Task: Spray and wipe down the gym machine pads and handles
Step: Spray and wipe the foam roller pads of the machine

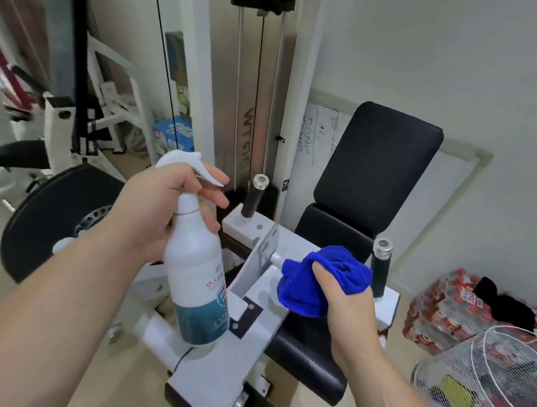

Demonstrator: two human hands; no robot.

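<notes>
A small home gym room with pale walls and a beige floor, seen from the wearer's head looking down along two bare forearms.

Nearest, the left grip [162, 206] is a bare hand with its fingers curled round the neck of a white spray bottle [197, 278], just under the trigger. The bottle stands upright in the air, and its teal lower label is over the white machine frame [228, 373].

To its right, the right grip [346, 296] has fingers and thumb closed on a bunched blue cloth [315, 280]. The cloth sits between the two handles, close beside the right handle [379, 269]. Whether it touches the frame cannot be told.

Under that hand lies the black seat pad [307, 361]. The left handle [253, 198] stands further back, black-sleeved with a metal cap, like the right one.

Beyond them the black back pad [379, 158] rises, tilted away. Behind it are the weight tower [257, 103] with its cables and a whiteboard [441, 200] leaning on the wall.

At far right stand a white wire fan [489, 382] and a wrapped pack of cans [440, 315].
</notes>
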